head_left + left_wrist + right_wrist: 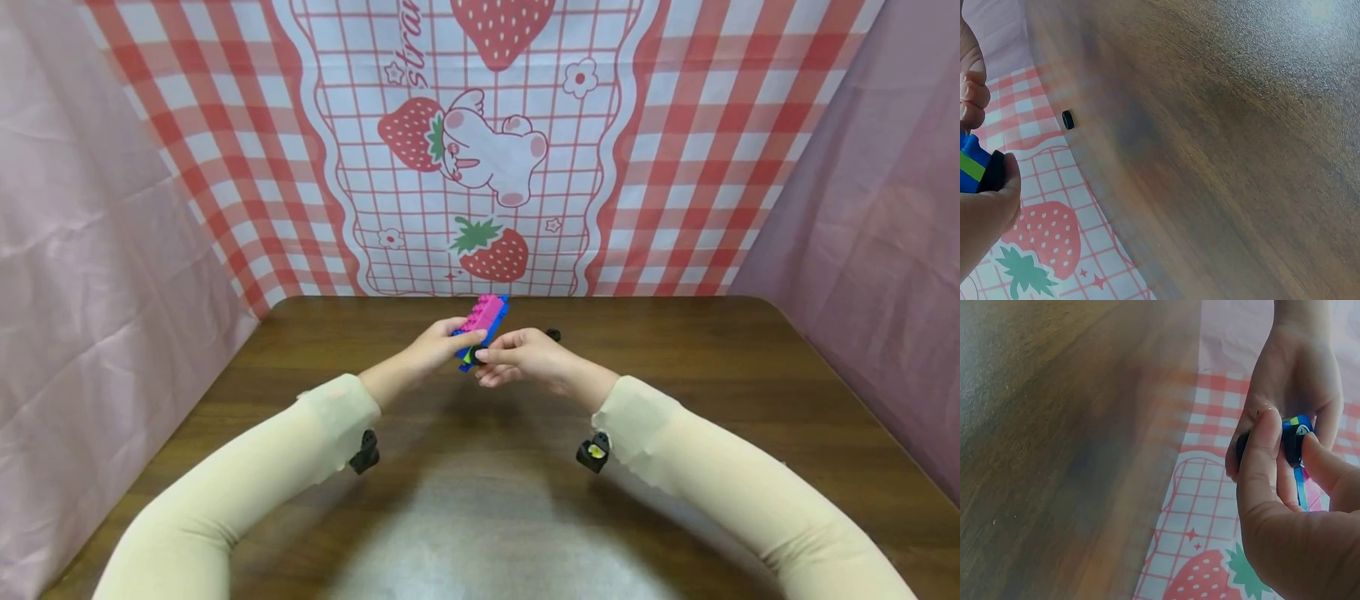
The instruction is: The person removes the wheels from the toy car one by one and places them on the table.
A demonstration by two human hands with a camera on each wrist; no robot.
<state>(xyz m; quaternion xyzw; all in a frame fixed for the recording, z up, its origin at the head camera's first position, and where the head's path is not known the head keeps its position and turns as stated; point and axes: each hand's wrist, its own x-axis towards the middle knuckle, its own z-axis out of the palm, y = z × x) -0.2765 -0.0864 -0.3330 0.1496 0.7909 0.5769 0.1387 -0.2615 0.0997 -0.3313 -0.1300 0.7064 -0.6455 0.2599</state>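
Nearest, two pale sleeves reach in over the tabletop from its near side, each with a small black wrist camera by the cuff. Beyond them, the two hands meet short of the far edge, around its middle, seemingly raised off the wood. The left hand is closed round a toy brick build, blue below with pink studded bricks on top and a green piece at its nearer end; the build tilts, its pink end pointing away. The right hand has its thumb and a finger drawn together on a black wheel with a pale hub, at the green end; whether the wheel is seated there, I cannot tell.

The step looks like fitting wheels to the build. If so, the next move calls for a steady left grip and a straight push on the hub.

Farther off, a loose black wheel lies near the far edge, a little right of its middle, just past the right hand. Behind that edge hangs a strawberry-print cloth.
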